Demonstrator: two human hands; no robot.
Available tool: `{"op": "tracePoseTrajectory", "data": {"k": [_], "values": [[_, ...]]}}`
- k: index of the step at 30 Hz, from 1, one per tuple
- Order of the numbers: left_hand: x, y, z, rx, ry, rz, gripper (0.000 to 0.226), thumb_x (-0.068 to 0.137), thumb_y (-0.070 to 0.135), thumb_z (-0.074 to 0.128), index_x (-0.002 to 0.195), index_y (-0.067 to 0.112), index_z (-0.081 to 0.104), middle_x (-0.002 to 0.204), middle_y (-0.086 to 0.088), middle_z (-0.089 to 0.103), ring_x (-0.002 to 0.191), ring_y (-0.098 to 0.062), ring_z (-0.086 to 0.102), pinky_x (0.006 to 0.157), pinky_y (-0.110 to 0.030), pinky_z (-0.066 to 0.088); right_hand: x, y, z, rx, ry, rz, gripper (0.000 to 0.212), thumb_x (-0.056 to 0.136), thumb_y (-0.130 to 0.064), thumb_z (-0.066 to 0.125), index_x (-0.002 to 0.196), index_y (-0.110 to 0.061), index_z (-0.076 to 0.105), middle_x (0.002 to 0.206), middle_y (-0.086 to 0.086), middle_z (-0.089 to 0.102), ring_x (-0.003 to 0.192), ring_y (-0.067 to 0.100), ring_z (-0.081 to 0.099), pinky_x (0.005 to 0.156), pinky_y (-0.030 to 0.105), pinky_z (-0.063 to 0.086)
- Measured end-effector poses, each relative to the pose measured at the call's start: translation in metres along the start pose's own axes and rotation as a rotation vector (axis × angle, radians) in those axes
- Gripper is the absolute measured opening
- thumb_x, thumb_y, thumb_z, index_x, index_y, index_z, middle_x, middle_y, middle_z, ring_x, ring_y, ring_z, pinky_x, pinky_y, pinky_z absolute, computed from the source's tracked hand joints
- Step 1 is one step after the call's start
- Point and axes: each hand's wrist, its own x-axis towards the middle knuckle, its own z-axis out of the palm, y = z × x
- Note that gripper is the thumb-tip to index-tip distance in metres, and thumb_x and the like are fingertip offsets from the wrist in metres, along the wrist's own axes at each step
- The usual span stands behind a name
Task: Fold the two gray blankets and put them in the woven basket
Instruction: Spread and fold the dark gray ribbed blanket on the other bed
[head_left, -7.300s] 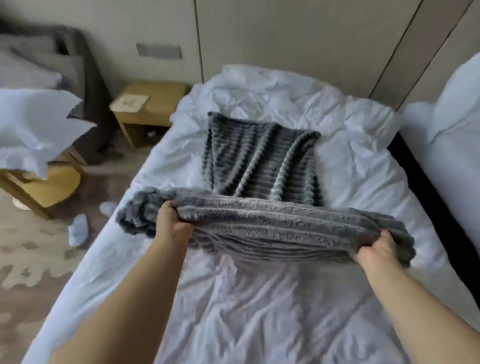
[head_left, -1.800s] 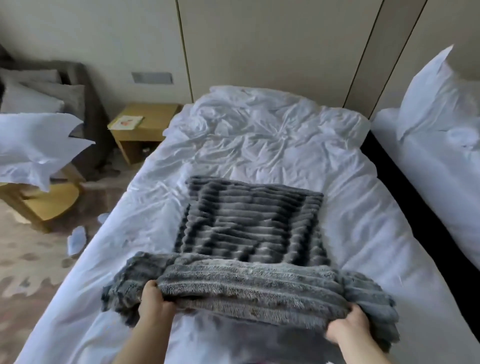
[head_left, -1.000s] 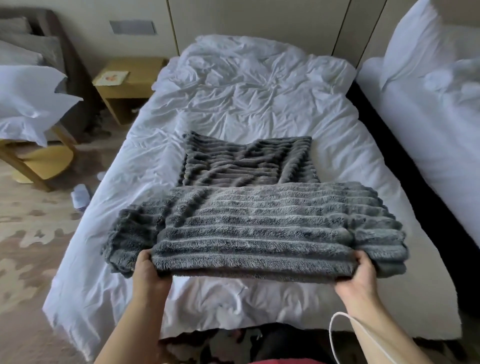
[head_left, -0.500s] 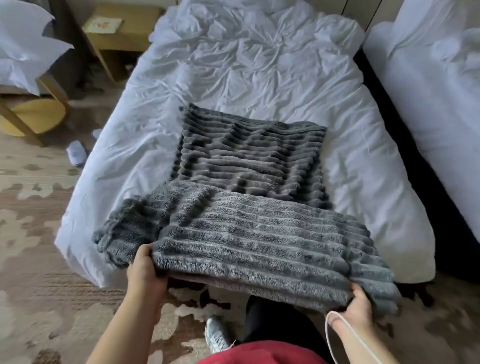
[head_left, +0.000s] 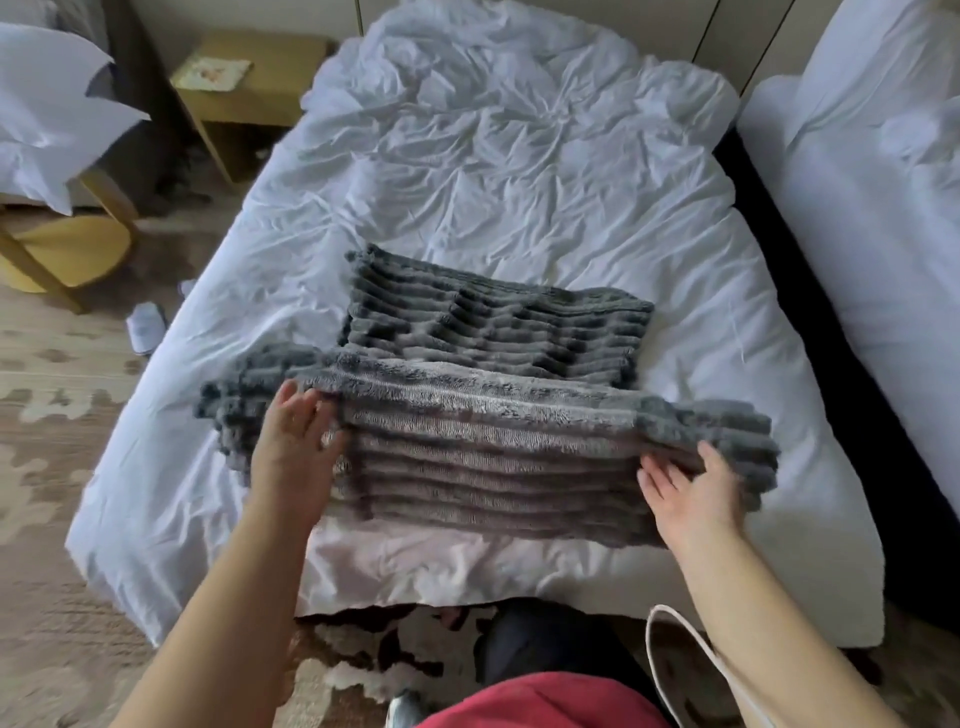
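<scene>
Gray blankets, two in number, are found lying on the white bed (head_left: 519, 156), both toward its foot edge. The nearer blanket (head_left: 483, 457) is folded into a wide band and is laid across the bed's width close to the foot edge, its ribs running from side to side. Its left end is bunched into a thicker, fluffier lump toward the bed's left edge, and its right end reaches toward the right edge. The farther blanket (head_left: 498, 322) is folded into a squarer pad and is set just behind it, nearer the middle of the bed, with its front edge covered by the nearer one. The left hand (head_left: 296, 452) is laid flat on the left part of the nearer blanket, fingers straight and slightly spread. The right hand (head_left: 691, 488) is held at that blanket's right end, palm turned inward and fingers stretched out loose; the fingertips are seen against the pile, but whether they press it cannot be told. Nothing is clasped by either hand. A white cable (head_left: 691, 649) is looped beside the right forearm. A second bed (head_left: 883, 208) is seen along the right, separated by a dark gap. Beyond the left edge a wooden nightstand (head_left: 249, 88), a yellow chair (head_left: 67, 249) loaded with a white pillow (head_left: 47, 104), and a pale slipper (head_left: 145, 327) on the patterned carpet (head_left: 52, 467) are visible.
</scene>
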Motion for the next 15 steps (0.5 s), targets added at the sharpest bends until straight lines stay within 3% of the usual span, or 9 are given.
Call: {"op": "tracePoseTrajectory", "data": {"k": [4, 6, 8, 10, 12, 13, 15], "values": [[0.043, -0.031, 0.032, 0.489, -0.079, -0.133, 0.045, 0.099, 0.022, 0.042, 0.143, 0.028, 0.038, 0.147, 0.001, 0.041, 0.133, -0.018, 0.038, 0.11, -0.041, 0.028, 0.062, -0.002, 0.033, -0.8, 0.007, -0.185, 0.062, 0.095, -0.035, 0.052, 0.151, -0.026, 0.025, 0.15, 0.007, 0.038, 0.127, 0.03, 0.046, 0.099, 0.041, 0.041], [0.055, -0.053, 0.04, 0.726, -0.065, -0.252, 0.048, 0.098, 0.025, 0.047, 0.145, 0.03, 0.037, 0.15, 0.001, 0.038, 0.128, -0.016, 0.039, 0.107, -0.038, 0.029, 0.092, 0.001, 0.038, -1.2, -0.107, -0.139, 0.065, 0.095, -0.041, 0.052, 0.151, -0.033, 0.021, 0.157, 0.0, 0.025, 0.139, 0.027, 0.033, 0.107, 0.042, 0.035], [0.063, -0.072, 0.048, 0.858, -0.056, -0.337, 0.05, 0.096, 0.024, 0.052, 0.144, 0.028, 0.04, 0.149, -0.003, 0.041, 0.13, -0.022, 0.041, 0.106, -0.037, 0.03, 0.12, 0.004, 0.035, -1.434, -0.244, 0.002, 0.065, 0.095, -0.042, 0.051, 0.151, -0.033, 0.02, 0.161, -0.005, 0.012, 0.145, 0.022, 0.021, 0.115, 0.043, 0.026], [0.069, -0.082, 0.056, 0.916, -0.092, -0.379, 0.052, 0.094, 0.022, 0.055, 0.144, 0.026, 0.039, 0.144, -0.004, 0.046, 0.124, -0.02, 0.047, 0.101, -0.033, 0.032, 0.142, 0.005, 0.033, -1.56, -0.296, 0.07, 0.063, 0.096, -0.039, 0.05, 0.152, -0.03, 0.022, 0.161, -0.004, 0.011, 0.141, 0.02, 0.03, 0.111, 0.037, 0.033], [0.075, -0.085, 0.068, 0.988, -0.105, -0.345, 0.049, 0.091, 0.023, 0.059, 0.139, 0.025, 0.047, 0.129, -0.004, 0.057, 0.097, -0.013, 0.057, 0.086, -0.029, 0.038, 0.154, 0.004, 0.039, -1.67, -0.269, 0.035, 0.059, 0.095, -0.034, 0.049, 0.15, -0.024, 0.03, 0.156, 0.002, 0.029, 0.116, 0.021, 0.055, 0.087, 0.028, 0.046], [0.079, -0.085, 0.074, 1.049, -0.097, -0.29, 0.045, 0.09, 0.023, 0.06, 0.135, 0.025, 0.053, 0.122, -0.005, 0.061, 0.088, -0.012, 0.058, 0.08, -0.028, 0.041, 0.157, 0.005, 0.046, -1.736, -0.23, -0.012, 0.056, 0.094, -0.033, 0.048, 0.147, -0.02, 0.036, 0.15, 0.007, 0.039, 0.108, 0.023, 0.058, 0.081, 0.027, 0.045], [0.086, -0.083, 0.085, 1.195, -0.069, -0.147, 0.037, 0.088, 0.02, 0.058, 0.125, 0.023, 0.061, 0.115, -0.003, 0.065, 0.083, -0.012, 0.059, 0.073, -0.026, 0.044, 0.159, 0.008, 0.063, -1.808, -0.091, -0.169, 0.052, 0.093, -0.033, 0.048, 0.14, -0.012, 0.045, 0.14, 0.016, 0.047, 0.112, 0.03, 0.054, 0.091, 0.034, 0.046]]}}
